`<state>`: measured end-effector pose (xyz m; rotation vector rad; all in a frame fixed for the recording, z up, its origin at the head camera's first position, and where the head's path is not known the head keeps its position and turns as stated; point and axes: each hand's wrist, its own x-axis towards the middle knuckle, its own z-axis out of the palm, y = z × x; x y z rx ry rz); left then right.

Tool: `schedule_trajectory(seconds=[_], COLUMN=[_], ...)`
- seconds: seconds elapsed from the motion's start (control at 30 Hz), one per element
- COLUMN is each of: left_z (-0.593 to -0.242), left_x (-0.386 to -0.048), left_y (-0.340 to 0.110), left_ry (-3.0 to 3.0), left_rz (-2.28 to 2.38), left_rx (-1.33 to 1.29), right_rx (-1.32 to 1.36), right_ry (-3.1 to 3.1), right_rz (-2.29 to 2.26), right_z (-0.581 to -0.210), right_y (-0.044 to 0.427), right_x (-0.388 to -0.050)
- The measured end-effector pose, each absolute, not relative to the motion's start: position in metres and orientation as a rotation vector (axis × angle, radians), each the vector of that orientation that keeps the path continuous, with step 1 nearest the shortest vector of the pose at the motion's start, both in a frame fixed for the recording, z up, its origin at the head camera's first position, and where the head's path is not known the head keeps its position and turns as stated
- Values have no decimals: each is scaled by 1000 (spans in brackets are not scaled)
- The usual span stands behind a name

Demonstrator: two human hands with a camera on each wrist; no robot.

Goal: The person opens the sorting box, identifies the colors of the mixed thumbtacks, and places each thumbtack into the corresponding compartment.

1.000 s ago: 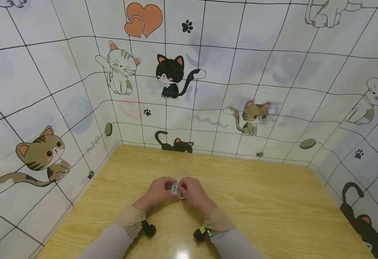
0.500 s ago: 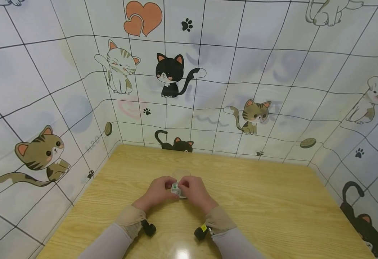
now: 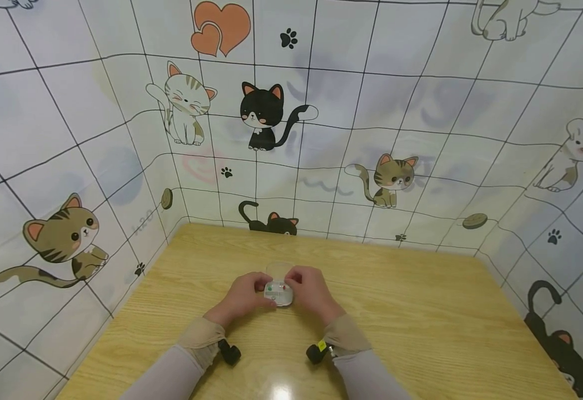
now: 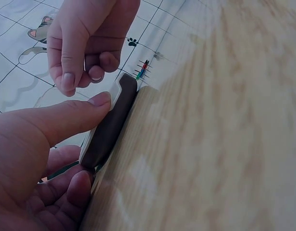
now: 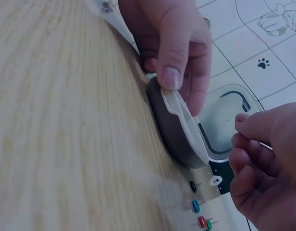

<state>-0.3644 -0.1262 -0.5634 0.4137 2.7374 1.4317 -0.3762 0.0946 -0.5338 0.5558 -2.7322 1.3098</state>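
Note:
My left hand (image 3: 245, 297) pinches the left side of a small box (image 3: 279, 300), white inside and dark outside, thumb on its rim. Its clear lid (image 5: 227, 120) stands raised behind it. A green bit (image 3: 270, 288) and a red bit (image 3: 285, 287) show in its divided inside. My right hand (image 3: 315, 291) is beside the box's right edge, fingers curled. In the right wrist view, thumb and forefinger of that hand (image 5: 268, 159) are close together, with nothing visible between them.
Several small coloured pins, black (image 5: 193, 186), blue (image 5: 196, 206), red (image 5: 202, 222) and green among them, lie beyond the box in the wrist views. The wooden table (image 3: 411, 311) meets cat-patterned walls at the back and sides.
My right hand has moved from over the box to its right edge, uncovering more of the inside and the red bit. My left hand has stayed on the box.

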Motion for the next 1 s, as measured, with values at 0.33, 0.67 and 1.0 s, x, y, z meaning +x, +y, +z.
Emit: schedule_trajectory(seconds=[0.33,0.67,1.0], left_z=[-566,-566,-563], left_x=[-366,-366,-364], left_y=[-127,-126,-125], left_ry=[2744,2735,2725], left_rz=[1434,1447,1457], left_rx=[396,393,388], right_rx=[477,548,661], right_ry=[-2742,-2912,-2964], right_rz=[1231,1056,846], right_z=[-534,-532,-535], right_y=[114,123,122], right_x=[-386,-387,-387])
